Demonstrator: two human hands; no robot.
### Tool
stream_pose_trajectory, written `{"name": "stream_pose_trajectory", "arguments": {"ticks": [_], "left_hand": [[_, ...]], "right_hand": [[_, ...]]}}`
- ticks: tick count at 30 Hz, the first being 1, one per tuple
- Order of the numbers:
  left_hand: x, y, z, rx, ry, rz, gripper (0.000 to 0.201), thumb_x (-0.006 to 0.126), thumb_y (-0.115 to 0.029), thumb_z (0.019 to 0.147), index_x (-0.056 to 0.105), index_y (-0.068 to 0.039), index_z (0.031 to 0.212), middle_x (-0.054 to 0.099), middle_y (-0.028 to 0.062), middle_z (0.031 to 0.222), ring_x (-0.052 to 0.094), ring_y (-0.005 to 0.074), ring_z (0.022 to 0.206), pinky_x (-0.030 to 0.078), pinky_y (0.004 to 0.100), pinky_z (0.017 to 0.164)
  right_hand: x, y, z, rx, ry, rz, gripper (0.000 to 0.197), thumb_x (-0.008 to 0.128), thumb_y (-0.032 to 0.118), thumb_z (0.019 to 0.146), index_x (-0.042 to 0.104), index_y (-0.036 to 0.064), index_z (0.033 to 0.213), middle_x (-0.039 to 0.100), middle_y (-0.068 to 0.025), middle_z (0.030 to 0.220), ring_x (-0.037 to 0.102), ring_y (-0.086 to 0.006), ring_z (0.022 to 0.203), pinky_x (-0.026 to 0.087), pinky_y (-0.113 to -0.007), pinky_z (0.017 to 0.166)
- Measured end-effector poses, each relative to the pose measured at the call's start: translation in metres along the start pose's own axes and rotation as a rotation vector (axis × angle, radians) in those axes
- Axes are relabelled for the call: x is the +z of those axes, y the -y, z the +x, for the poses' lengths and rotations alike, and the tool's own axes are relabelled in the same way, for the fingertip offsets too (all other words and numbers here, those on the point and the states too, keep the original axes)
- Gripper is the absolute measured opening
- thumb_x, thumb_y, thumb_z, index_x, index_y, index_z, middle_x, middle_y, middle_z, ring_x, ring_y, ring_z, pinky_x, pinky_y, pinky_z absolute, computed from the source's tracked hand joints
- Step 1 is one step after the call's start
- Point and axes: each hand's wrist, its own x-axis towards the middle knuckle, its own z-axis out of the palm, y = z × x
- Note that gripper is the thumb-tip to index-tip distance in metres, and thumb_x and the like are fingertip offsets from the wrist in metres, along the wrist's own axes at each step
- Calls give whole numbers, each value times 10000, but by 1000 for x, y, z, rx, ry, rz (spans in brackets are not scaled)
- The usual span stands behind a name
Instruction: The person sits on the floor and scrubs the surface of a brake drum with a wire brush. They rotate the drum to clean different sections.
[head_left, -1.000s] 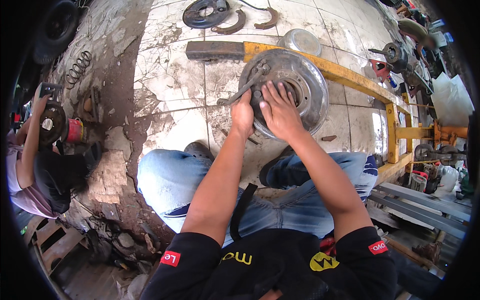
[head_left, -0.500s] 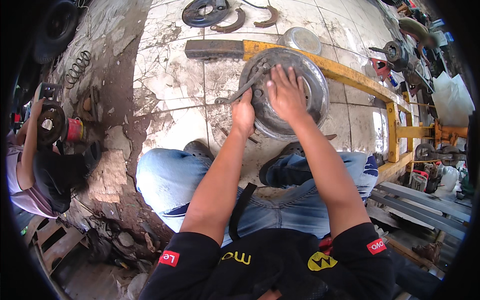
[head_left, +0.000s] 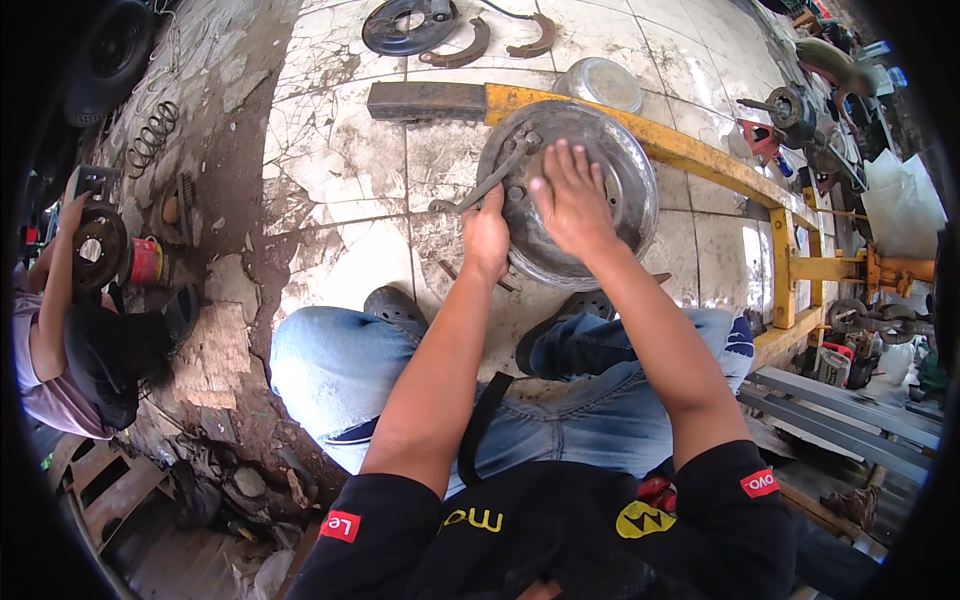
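A round, dished grey metal plate (head_left: 622, 232) stands tilted in front of me, its back edge near a yellow metal beam. My left hand (head_left: 487, 240) grips its left edge, thumb up beside a curved metal rod (head_left: 487, 188) that crosses the plate's left side and sticks out past the rim. I cannot tell whether the rod is fixed to the plate. On the plate's face lies my right hand (head_left: 578, 205), flat with fingers stretched out, covering the middle of the plate. Something dark, possibly a bolt head, shows between my hands.
Beyond the plate runs the yellow beam (head_left: 700, 160) of a frame, with a round metal pot (head_left: 600, 85) behind it. Farther off lie a black backing plate (head_left: 405, 25) and two curved brake shoes (head_left: 460, 48). A co-worker (head_left: 75, 330) crouches at left beside a red can (head_left: 145, 262).
My right hand has slid slightly left and nearer across the plate's face. The left hand keeps its hold on the edge.
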Motion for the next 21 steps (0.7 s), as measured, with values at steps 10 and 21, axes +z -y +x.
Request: {"name": "stream_pose_trajectory", "arguments": {"ticks": [10,21], "left_hand": [[7,-7,-6,1,70,-50,527,535,-328,1010,494,67,1357,532,189,1335,521,282,1206,432,417,1027],[10,-9,-10,14,56,-34,498,527,-312,1008,515,51,1349,537,180,1332,524,277,1202,433,408,1027]], "right_hand": [[-12,-25,2,-75,75,-19,736,192,571,1027,254,51,1544,191,-160,1621,161,-341,1501,150,-472,1220],[-8,-28,4,182,5,-143,761,146,602,1013,227,74,1555,168,-135,1631,147,-320,1507,124,-485,1221]]}}
